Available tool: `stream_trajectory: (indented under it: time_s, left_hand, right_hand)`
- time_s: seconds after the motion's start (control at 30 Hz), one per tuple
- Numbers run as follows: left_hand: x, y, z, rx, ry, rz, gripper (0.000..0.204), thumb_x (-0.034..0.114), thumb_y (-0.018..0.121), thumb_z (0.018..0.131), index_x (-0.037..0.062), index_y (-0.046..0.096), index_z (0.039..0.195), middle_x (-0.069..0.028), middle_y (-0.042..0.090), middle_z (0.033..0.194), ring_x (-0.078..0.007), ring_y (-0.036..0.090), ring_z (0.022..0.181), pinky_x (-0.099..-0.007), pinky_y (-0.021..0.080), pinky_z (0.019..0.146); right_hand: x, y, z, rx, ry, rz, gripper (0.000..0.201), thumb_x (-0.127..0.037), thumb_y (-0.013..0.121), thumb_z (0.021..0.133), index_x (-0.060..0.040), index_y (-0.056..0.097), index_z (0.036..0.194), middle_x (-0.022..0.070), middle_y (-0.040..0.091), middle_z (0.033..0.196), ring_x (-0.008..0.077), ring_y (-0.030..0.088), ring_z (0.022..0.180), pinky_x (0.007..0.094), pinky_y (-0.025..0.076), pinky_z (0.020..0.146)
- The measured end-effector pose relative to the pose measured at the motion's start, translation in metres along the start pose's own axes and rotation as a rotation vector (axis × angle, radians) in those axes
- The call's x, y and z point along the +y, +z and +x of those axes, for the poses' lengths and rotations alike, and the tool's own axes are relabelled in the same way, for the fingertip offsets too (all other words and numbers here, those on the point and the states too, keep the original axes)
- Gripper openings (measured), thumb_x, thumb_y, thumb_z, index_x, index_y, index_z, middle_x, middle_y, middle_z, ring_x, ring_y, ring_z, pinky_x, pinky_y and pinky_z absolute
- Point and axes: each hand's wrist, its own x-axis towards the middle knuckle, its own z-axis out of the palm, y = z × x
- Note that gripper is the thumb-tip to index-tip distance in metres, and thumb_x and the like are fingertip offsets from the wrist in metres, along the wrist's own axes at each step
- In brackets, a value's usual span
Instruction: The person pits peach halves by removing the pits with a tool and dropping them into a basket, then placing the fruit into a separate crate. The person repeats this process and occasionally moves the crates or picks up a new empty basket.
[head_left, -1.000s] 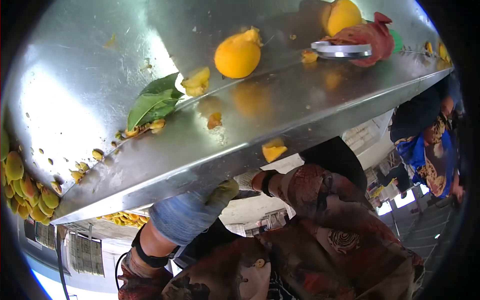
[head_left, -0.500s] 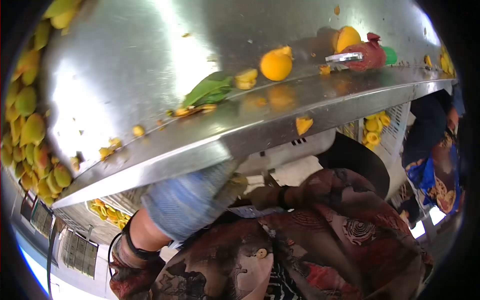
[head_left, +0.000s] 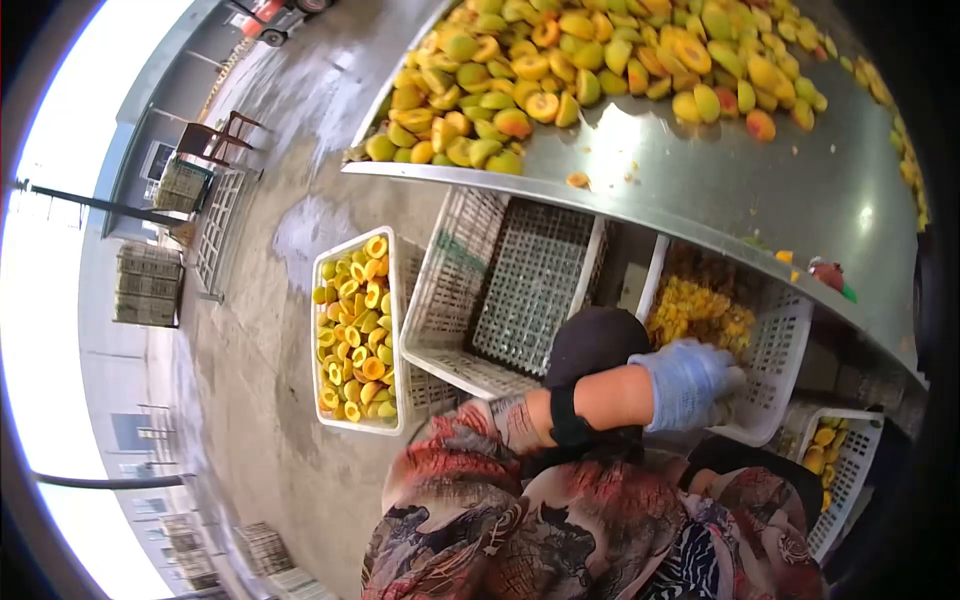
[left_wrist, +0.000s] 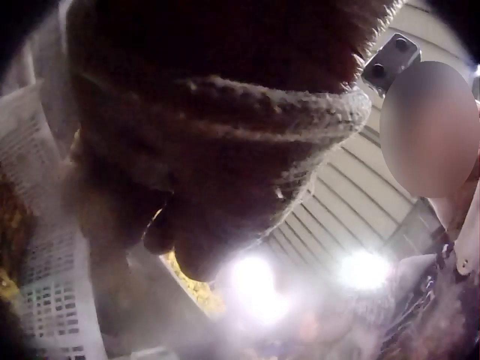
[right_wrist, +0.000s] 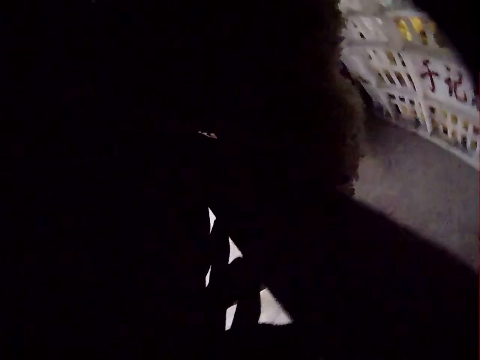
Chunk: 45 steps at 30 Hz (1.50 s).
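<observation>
My left hand (head_left: 690,385), in a blue knitted glove with greyish fingertips, reaches over the near rim of a white slotted crate (head_left: 785,335). Yellow fruit scraps (head_left: 690,312) lie in that crate, just beyond the glove. In the left wrist view the gloved hand (left_wrist: 195,172) is a dark shape with its fingers pointing down; cannot tell what it holds. My right hand is hidden behind the left one in the head view. The right wrist view shows its hand (right_wrist: 202,180) almost wholly black, with small bright gaps.
Halved peaches (head_left: 560,75) heap on the metal table (head_left: 640,170). A red-handled tool (head_left: 832,278) lies near its edge. Below stand an empty crate (head_left: 535,290), a crate of peach halves (head_left: 355,330), and another crate (head_left: 845,480) at lower right. A round dark seat (head_left: 600,340) is close to my arm.
The head view has swung left and back, bringing the floor, crates and peach heap into sight. The gloved left hand, earlier below the table's edge, now shows at the scrap crate's rim.
</observation>
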Motion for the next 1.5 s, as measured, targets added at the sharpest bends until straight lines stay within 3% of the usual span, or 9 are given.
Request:
stream_trajectory:
  time_s: [0.27,0.33,0.43,0.53,0.6,0.83,0.87,1.07,1.5]
  left_hand:
    - [0.030,-0.015,-0.045,0.214,-0.088,-0.043,0.028,0.025,0.061,0.076,0.0097,0.059,0.100,-0.0150,0.058,0.089,-0.0349,0.057,0.085,-0.0429,0.046,0.075]
    - [0.018,-0.006,-0.056,0.383,0.002,-0.025,0.029,0.018,0.065,0.072,0.0077,0.060,0.098,-0.0144,0.058,0.085,-0.0338,0.058,0.083,-0.0412,0.047,0.073]
    - [0.021,-0.019,-0.049,0.304,-0.179,0.000,0.030,0.018,0.067,0.076,0.0053,0.061,0.103,-0.0149,0.062,0.092,-0.0297,0.061,0.085,-0.0362,0.049,0.078]
    - [0.007,-0.027,-0.033,0.645,-0.135,0.067,0.025,0.004,0.066,0.077,0.0032,0.062,0.101,-0.0103,0.062,0.088,-0.0203,0.060,0.079,-0.0299,0.051,0.070]
    - [-0.023,-0.031,-0.001,0.830,-0.364,-0.357,0.025,0.003,0.066,0.076,0.0019,0.061,0.100,-0.0082,0.060,0.087,-0.0168,0.057,0.077,-0.0283,0.048,0.071]
    - [-0.145,-0.064,0.095,0.717,-0.485,0.351,0.027,0.020,0.064,0.079,0.0066,0.061,0.102,-0.0183,0.059,0.103,-0.0346,0.058,0.092,-0.0396,0.048,0.079]
    - [-0.147,-0.059,0.104,0.605,-0.696,0.256,0.026,0.023,0.063,0.079,0.0099,0.061,0.102,-0.0172,0.059,0.104,-0.0353,0.056,0.096,-0.0413,0.046,0.083]
    - [-0.132,-0.067,0.111,0.381,-0.619,0.331,0.024,0.022,0.061,0.082,0.0082,0.062,0.102,-0.0160,0.060,0.098,-0.0331,0.059,0.091,-0.0404,0.047,0.079]
    - [-0.139,-0.061,0.109,0.349,-0.737,0.385,0.041,0.043,0.044,0.087,0.0110,0.064,0.102,-0.0140,0.060,0.109,-0.0348,0.057,0.100,-0.0422,0.043,0.087]
  right_hand:
    - [-0.061,-0.192,-0.022,0.403,-0.429,-0.528,0.045,-0.020,0.062,0.075,-0.0075,0.054,0.118,0.0178,0.059,0.110,0.0325,0.059,0.099,0.0391,0.048,0.084]
    - [-0.087,-0.249,-0.048,0.311,-0.002,0.006,0.039,-0.016,0.063,0.075,-0.0074,0.056,0.112,0.0162,0.059,0.107,0.0331,0.058,0.095,0.0389,0.049,0.081]
    - [-0.061,-0.289,-0.080,0.829,0.107,-0.346,0.032,-0.016,0.064,0.073,-0.0070,0.056,0.103,0.0137,0.059,0.094,0.0328,0.058,0.086,0.0419,0.048,0.073]
    - [-0.011,-0.330,-0.122,1.164,0.258,-0.475,0.034,-0.018,0.063,0.074,-0.0049,0.054,0.104,0.0171,0.058,0.096,0.0357,0.056,0.089,0.0434,0.047,0.076]
    - [0.023,-0.358,-0.147,1.133,0.463,-0.464,0.031,-0.016,0.063,0.074,-0.0060,0.054,0.101,0.0162,0.059,0.093,0.0353,0.057,0.088,0.0433,0.048,0.075]
    - [0.103,-0.410,-0.149,0.697,0.533,-0.281,0.038,-0.021,0.067,0.071,-0.0059,0.057,0.103,0.0137,0.060,0.099,0.0337,0.057,0.094,0.0408,0.047,0.082]
    - [0.105,-0.417,-0.147,0.607,0.510,-0.281,0.040,-0.022,0.069,0.069,-0.0062,0.058,0.103,0.0130,0.061,0.100,0.0328,0.057,0.094,0.0404,0.047,0.082]
    - [0.104,-0.430,-0.138,0.463,0.448,-0.294,0.037,-0.024,0.071,0.068,-0.0139,0.061,0.102,0.0071,0.061,0.094,0.0279,0.060,0.090,0.0405,0.051,0.075]
    - [0.096,-0.422,-0.120,0.399,0.531,-0.333,0.028,-0.024,0.062,0.079,-0.0108,0.062,0.103,0.0145,0.066,0.094,0.0331,0.063,0.090,0.0426,0.051,0.074]
